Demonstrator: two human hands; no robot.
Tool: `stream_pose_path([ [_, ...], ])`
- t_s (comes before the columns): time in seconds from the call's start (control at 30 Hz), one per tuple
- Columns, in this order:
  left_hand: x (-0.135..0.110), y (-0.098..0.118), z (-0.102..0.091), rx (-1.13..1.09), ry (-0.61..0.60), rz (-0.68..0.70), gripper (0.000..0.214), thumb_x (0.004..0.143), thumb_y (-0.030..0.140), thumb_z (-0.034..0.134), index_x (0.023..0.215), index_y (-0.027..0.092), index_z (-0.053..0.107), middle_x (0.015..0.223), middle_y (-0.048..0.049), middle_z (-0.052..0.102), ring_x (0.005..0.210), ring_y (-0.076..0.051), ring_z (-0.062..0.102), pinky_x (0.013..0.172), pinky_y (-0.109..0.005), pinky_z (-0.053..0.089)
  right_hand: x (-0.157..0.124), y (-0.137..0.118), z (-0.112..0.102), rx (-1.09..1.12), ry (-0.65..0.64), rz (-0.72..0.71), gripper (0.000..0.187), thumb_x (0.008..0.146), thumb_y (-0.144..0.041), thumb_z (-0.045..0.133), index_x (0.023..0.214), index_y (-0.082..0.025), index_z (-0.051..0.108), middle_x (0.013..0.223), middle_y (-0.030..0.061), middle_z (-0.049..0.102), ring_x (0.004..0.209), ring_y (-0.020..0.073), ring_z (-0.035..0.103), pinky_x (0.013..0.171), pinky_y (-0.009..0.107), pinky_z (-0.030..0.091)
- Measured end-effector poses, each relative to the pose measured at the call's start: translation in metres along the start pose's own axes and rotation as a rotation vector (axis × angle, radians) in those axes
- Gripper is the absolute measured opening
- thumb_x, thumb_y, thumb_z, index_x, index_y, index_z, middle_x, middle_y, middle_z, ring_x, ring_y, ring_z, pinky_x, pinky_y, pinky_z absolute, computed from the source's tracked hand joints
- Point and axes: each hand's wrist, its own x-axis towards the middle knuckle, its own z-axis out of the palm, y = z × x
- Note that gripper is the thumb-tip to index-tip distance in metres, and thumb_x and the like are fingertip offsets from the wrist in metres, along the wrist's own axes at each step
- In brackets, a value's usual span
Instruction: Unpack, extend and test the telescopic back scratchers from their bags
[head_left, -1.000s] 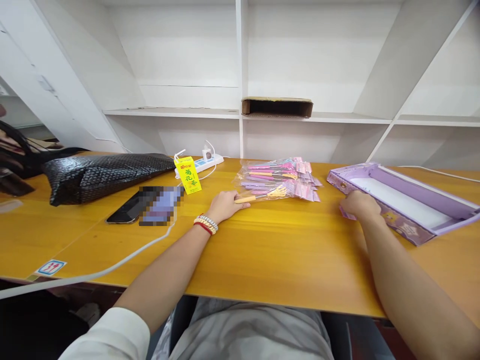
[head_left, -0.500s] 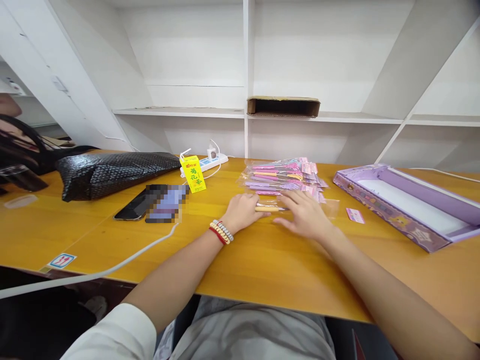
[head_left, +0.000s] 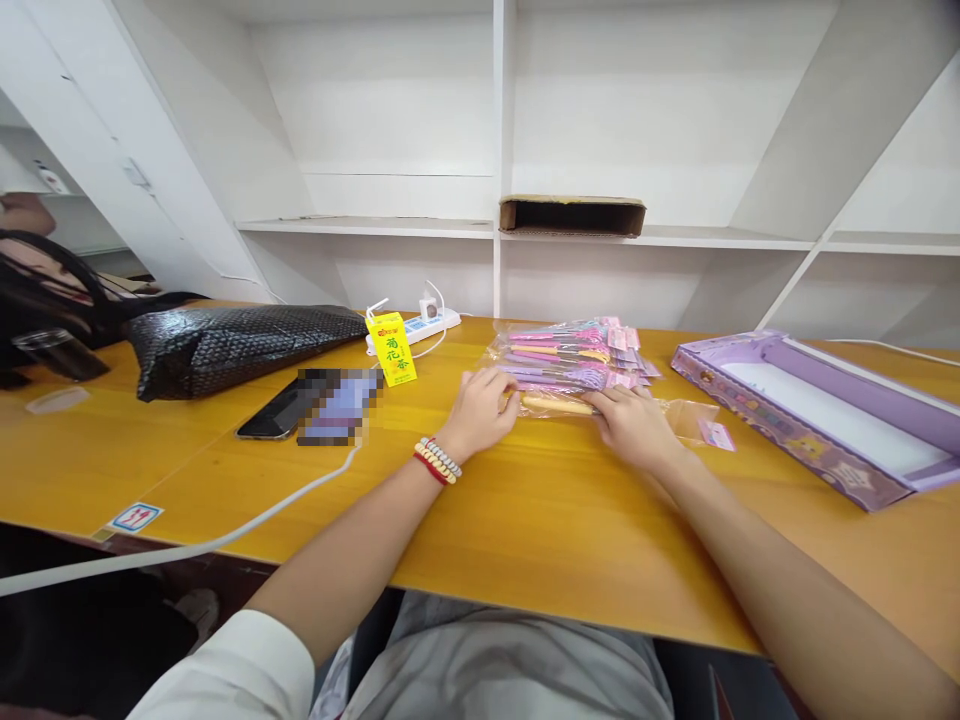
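My left hand (head_left: 481,408), with bead bracelets at the wrist, grips the left end of a clear-wrapped tool with a tan handle (head_left: 559,405) on the wooden table (head_left: 525,500). My right hand (head_left: 634,425) closes on the right end of the same packet. Just behind them lies a pile of pink and purple wrapped packets (head_left: 570,355). A small pink tag (head_left: 716,435) lies to the right of my right hand.
An open purple box (head_left: 825,415) lies at the right. A yellow drink carton (head_left: 391,348), a power strip (head_left: 412,325), a phone (head_left: 274,415) and a black woven bag (head_left: 232,345) are at the left. White shelves with a cardboard box (head_left: 574,215) rise behind. A white cable (head_left: 225,535) crosses the table.
My right hand came from the purple box across to the tan-handled packet and closed on its right end. My left hand stayed on the packet's left end.
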Motion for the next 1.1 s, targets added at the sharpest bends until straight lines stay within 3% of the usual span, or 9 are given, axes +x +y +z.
stream_pose_path([
  [0.17, -0.001, -0.007, 0.011, -0.026, -0.130, 0.021, 0.020, 0.084, 0.021, 0.042, 0.095, 0.018, 0.058, 0.095, -0.0054, 0.061, 0.091, -0.018, 0.054, 0.083, -0.032, 0.036, 0.000, -0.002, 0.002, 0.049, 0.023, 0.002, 0.028, 0.080, -0.013, 0.044, 0.102, -0.019, 0.060, 0.094, 0.0068, 0.066, 0.088, 0.0213, 0.056, 0.077, 0.033, 0.032],
  [0.33, -0.001, -0.006, 0.009, -0.112, -0.172, 0.036, 0.026, 0.084, 0.022, 0.044, 0.107, 0.019, 0.057, 0.096, -0.0057, 0.061, 0.088, -0.017, 0.055, 0.082, -0.030, 0.041, -0.001, -0.003, 0.002, 0.075, 0.042, -0.045, 0.028, 0.080, -0.012, 0.044, 0.101, -0.019, 0.060, 0.096, 0.0067, 0.065, 0.087, 0.0207, 0.056, 0.077, 0.032, 0.032],
  [0.57, -0.001, -0.012, 0.001, -0.177, -0.205, 0.091, 0.029, 0.088, 0.033, 0.041, 0.104, 0.021, 0.062, 0.092, -0.0050, 0.061, 0.086, -0.016, 0.055, 0.079, -0.027, 0.042, -0.001, 0.008, 0.002, 0.075, 0.069, -0.023, 0.028, 0.081, -0.013, 0.044, 0.102, -0.020, 0.061, 0.096, 0.0054, 0.066, 0.087, 0.0207, 0.056, 0.078, 0.033, 0.034],
  [0.77, 0.005, -0.028, -0.003, -0.204, -0.147, -0.086, 0.029, 0.086, 0.035, 0.042, 0.099, 0.019, 0.063, 0.090, -0.0050, 0.061, 0.080, -0.015, 0.054, 0.075, -0.028, 0.042, -0.002, 0.027, -0.003, 0.070, 0.091, 0.049, 0.027, 0.081, -0.013, 0.045, 0.101, -0.020, 0.062, 0.096, 0.0061, 0.065, 0.092, 0.0223, 0.055, 0.079, 0.034, 0.036],
  [0.93, 0.009, -0.042, -0.003, -0.214, -0.113, -0.181, 0.029, 0.085, 0.038, 0.041, 0.077, 0.017, 0.059, 0.073, -0.0022, 0.056, 0.069, -0.014, 0.049, 0.067, -0.027, 0.040, -0.002, 0.025, 0.002, 0.159, 0.053, 0.096, 0.027, 0.087, -0.027, 0.043, 0.108, -0.021, 0.059, 0.100, 0.0070, 0.064, 0.090, 0.0218, 0.057, 0.076, 0.032, 0.040],
  [1.1, 0.009, -0.042, 0.002, -0.348, -0.022, -0.345, 0.035, 0.085, 0.042, 0.035, 0.066, 0.017, 0.050, 0.061, 0.0012, 0.049, 0.061, -0.012, 0.046, 0.060, -0.026, 0.038, -0.002, 0.021, 0.006, 0.247, -0.006, 0.135, 0.028, 0.089, -0.033, 0.039, 0.106, -0.023, 0.058, 0.100, 0.0054, 0.065, 0.088, 0.0204, 0.059, 0.072, 0.030, 0.042],
])
